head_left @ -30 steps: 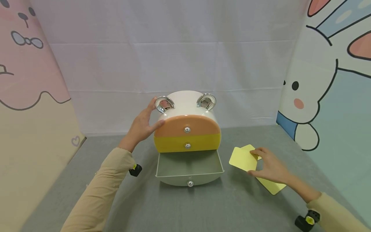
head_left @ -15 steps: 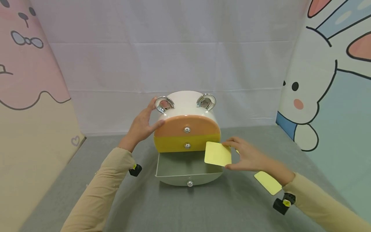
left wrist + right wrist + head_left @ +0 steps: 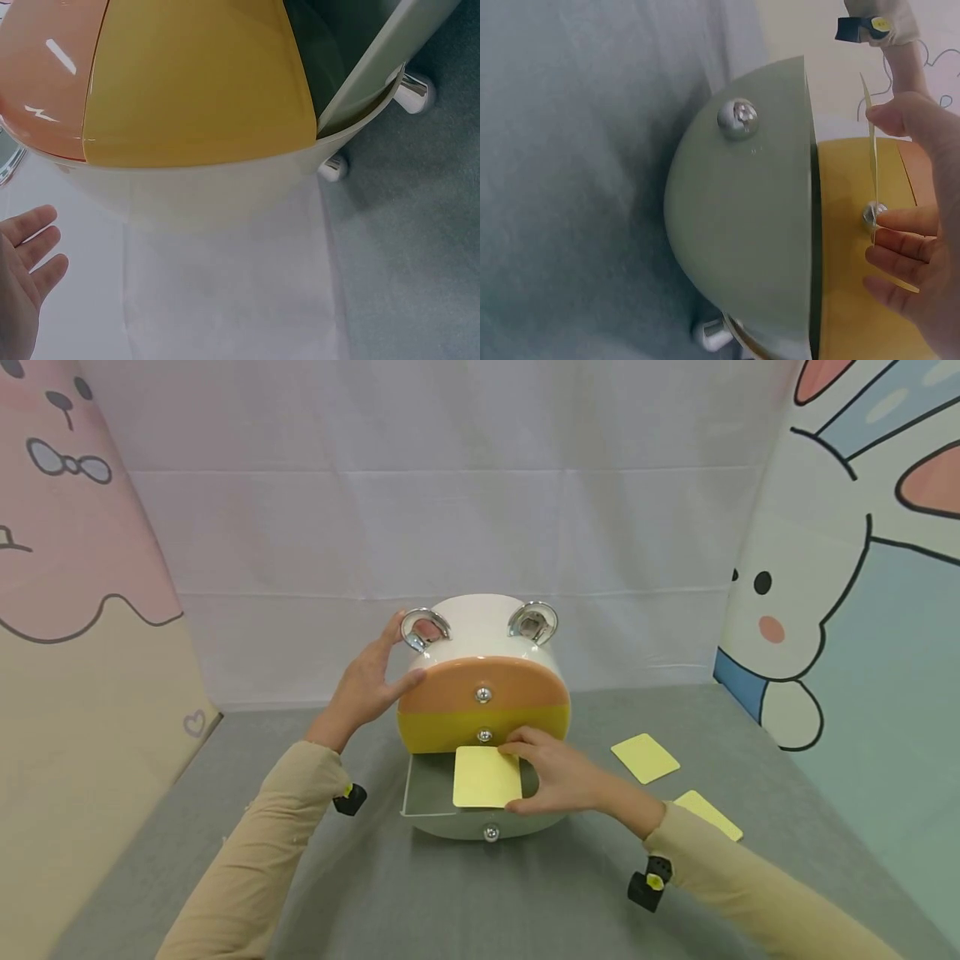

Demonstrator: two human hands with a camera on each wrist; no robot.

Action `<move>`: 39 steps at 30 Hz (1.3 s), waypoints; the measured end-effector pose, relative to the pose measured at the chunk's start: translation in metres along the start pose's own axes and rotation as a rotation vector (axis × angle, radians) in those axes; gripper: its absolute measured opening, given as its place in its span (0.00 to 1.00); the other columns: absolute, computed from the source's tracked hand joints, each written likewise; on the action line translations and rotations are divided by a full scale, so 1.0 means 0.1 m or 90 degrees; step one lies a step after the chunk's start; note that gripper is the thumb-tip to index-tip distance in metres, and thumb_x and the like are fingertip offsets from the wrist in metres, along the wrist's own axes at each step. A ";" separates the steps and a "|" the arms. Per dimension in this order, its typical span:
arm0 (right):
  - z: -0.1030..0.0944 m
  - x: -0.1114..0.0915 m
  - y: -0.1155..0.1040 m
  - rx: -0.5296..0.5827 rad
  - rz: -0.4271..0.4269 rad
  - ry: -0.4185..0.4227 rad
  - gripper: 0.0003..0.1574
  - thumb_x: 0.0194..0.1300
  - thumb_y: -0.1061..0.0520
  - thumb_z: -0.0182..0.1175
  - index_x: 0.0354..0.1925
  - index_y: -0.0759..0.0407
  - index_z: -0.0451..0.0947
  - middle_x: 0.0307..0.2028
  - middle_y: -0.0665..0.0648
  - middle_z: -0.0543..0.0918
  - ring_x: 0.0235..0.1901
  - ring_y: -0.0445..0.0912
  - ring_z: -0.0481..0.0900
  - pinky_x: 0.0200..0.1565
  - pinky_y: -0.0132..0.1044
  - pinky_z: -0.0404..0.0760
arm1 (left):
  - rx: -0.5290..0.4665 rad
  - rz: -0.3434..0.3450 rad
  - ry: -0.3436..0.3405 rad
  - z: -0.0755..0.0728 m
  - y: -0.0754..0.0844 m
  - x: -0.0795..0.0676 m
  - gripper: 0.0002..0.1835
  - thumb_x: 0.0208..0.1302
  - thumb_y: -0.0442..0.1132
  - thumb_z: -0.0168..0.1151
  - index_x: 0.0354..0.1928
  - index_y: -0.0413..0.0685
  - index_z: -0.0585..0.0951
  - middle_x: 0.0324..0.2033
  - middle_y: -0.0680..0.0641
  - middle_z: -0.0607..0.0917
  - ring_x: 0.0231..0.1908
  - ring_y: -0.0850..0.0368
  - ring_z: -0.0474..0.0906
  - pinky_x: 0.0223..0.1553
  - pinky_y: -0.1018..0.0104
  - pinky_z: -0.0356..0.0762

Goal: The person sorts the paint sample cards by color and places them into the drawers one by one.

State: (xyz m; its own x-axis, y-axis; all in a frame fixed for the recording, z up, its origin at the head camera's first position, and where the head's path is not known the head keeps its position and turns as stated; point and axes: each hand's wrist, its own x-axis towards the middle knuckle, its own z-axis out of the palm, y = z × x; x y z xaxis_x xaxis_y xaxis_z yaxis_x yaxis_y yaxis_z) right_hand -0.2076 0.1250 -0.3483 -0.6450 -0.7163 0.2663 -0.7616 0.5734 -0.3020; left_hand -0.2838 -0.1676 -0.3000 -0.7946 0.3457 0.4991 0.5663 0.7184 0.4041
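A small drawer cabinet (image 3: 480, 628) with a white rounded top and two chrome ears stands on the table. Its orange drawer (image 3: 442, 689) and yellow drawer (image 3: 431, 732) are closed; the grey-green bottom drawer (image 3: 450, 827) is pulled out. My left hand (image 3: 367, 685) lies along the cabinet's left side, thumb near the orange front and fingers behind the left ear. In the left wrist view its fingers (image 3: 45, 244) are extended. My right hand (image 3: 570, 775) pinches a yellow card (image 3: 486, 777) by its right edge, over the bottom drawer. The right wrist view shows this card edge-on above the drawer.
Two more yellow cards lie on the grey table to the right: one whole card (image 3: 645, 758) and another card (image 3: 707, 814) partly behind my right sleeve. A white cloth (image 3: 465, 527) hangs behind the cabinet. Cartoon-printed panels stand at both sides.
My right hand has carried the yellow card leftward from above the other cards to over the bottom drawer. My left hand and the cabinet have stayed in place.
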 end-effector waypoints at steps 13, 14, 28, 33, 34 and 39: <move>0.29 0.12 -0.06 0.011 -0.017 0.046 0.41 0.45 0.42 0.68 0.53 0.65 0.72 0.50 0.56 0.71 0.49 0.46 0.70 0.49 0.38 0.73 | -0.009 0.004 0.008 0.00 0.00 -0.01 0.45 0.58 0.60 0.55 0.71 0.61 0.43 0.63 0.42 0.66 0.63 0.43 0.58 0.60 0.44 0.57; 0.31 0.12 -0.06 0.010 -0.016 0.054 0.41 0.45 0.43 0.69 0.53 0.65 0.72 0.50 0.57 0.71 0.49 0.46 0.70 0.50 0.38 0.73 | -0.009 0.003 0.009 0.00 0.00 -0.01 0.45 0.58 0.60 0.55 0.71 0.61 0.43 0.63 0.43 0.65 0.63 0.43 0.58 0.60 0.44 0.57; 0.46 0.11 -0.01 0.033 0.023 0.073 0.40 0.46 0.43 0.68 0.53 0.63 0.73 0.55 0.56 0.71 0.55 0.48 0.69 0.54 0.42 0.71 | -0.006 0.005 0.008 0.01 -0.01 -0.01 0.45 0.58 0.61 0.55 0.71 0.62 0.42 0.62 0.42 0.66 0.63 0.43 0.59 0.60 0.45 0.57; 0.42 0.09 -0.01 0.032 0.022 0.074 0.39 0.46 0.43 0.68 0.53 0.62 0.73 0.55 0.57 0.72 0.55 0.49 0.69 0.54 0.43 0.71 | -0.008 0.006 0.008 0.02 -0.02 -0.01 0.45 0.58 0.61 0.55 0.71 0.62 0.42 0.62 0.42 0.67 0.62 0.43 0.59 0.59 0.45 0.57; 0.41 0.08 -0.02 0.033 0.022 0.073 0.39 0.46 0.43 0.68 0.53 0.62 0.73 0.55 0.57 0.72 0.55 0.49 0.69 0.54 0.44 0.71 | -0.008 0.006 0.009 0.01 -0.02 -0.01 0.45 0.58 0.61 0.55 0.71 0.62 0.42 0.62 0.42 0.67 0.62 0.43 0.59 0.59 0.45 0.57; 0.33 0.05 0.00 0.034 0.032 0.072 0.39 0.45 0.43 0.68 0.53 0.60 0.72 0.54 0.55 0.72 0.54 0.47 0.69 0.53 0.42 0.71 | -0.012 0.010 0.013 0.02 -0.03 0.00 0.46 0.58 0.62 0.54 0.71 0.61 0.43 0.62 0.42 0.67 0.63 0.43 0.59 0.60 0.45 0.57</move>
State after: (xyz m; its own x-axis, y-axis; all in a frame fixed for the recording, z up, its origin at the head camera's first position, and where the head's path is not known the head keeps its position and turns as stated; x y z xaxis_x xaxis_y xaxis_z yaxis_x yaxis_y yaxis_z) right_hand -0.2082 0.1083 -0.3775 -0.6874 -0.6360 0.3508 -0.7258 0.5833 -0.3647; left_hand -0.2854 -0.1686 -0.3026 -0.7809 0.3444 0.5212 0.5830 0.7015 0.4099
